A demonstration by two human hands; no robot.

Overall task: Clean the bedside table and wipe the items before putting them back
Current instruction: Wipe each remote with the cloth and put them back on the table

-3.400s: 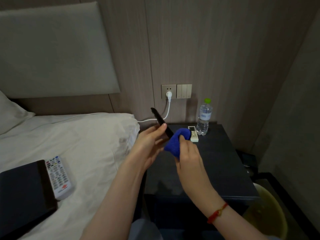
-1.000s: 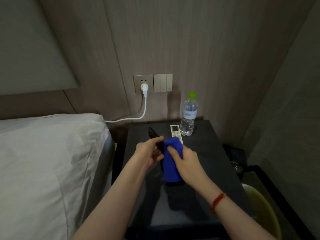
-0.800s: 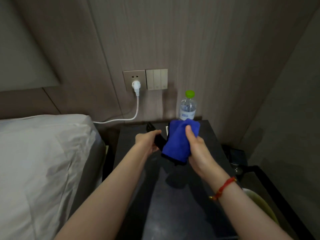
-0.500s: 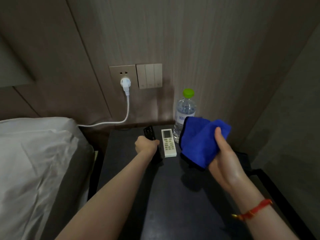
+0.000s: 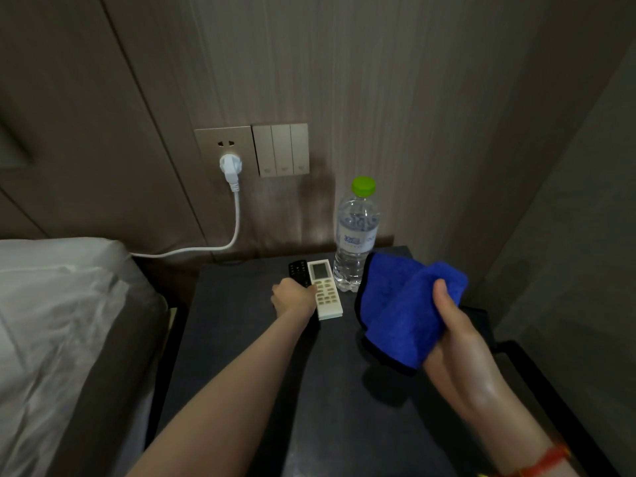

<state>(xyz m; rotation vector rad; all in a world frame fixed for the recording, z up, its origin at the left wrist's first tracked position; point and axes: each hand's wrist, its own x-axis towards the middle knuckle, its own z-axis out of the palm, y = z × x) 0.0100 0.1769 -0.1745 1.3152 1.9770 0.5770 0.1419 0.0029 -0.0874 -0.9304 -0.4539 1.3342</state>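
My left hand [image 5: 294,297] gripped the black remote [image 5: 298,270], setting it down on the bedside table [image 5: 241,339] right beside the white remote [image 5: 325,290] so they lined up. My right hand [image 5: 457,339] held the blue cloth [image 5: 402,311] bunched up above the table, ready to wipe more.

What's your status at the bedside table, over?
Left hand gripping black remote, setting it beside white remote. Right hand holding blue cloth above table. Water bottle close behind.

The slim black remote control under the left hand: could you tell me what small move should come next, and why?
Probably let go and draw the left hand back: the slim black remote control already lies on the dark bedside table, beside the white keypad remote.
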